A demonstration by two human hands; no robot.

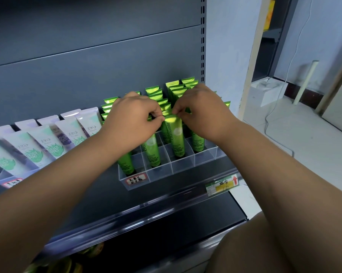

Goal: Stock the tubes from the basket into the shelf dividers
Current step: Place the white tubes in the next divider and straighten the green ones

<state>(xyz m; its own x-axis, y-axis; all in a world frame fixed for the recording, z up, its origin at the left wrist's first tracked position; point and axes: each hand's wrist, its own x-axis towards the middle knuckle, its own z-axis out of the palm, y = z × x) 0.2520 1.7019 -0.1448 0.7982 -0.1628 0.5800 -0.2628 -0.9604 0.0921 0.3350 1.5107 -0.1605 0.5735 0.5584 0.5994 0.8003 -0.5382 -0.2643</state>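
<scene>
At the crimped top edge of the green tube [176, 138] I have both hands pinching: the left hand [134, 121] takes the left corner between thumb and forefinger and the right hand [201, 113] takes the right corner, with the other fingers curled in. I judge this two-corner grip keeps the flat seal square to its neighbours and steers the cap straight down between the walls, where a single pinch would let it twist. The tube stands cap end down inside a cell of the clear divider tray [203, 156], third column from the left. Its long axis is close to upright, leaning back toward the shelf wall, crimp up and lettering facing me. Whether the cap touches the cell floor I cannot tell. More green tubes [174, 89] fill the rows behind, and pale tubes [48, 142] stand to the left. I cannot make out the basket.
</scene>
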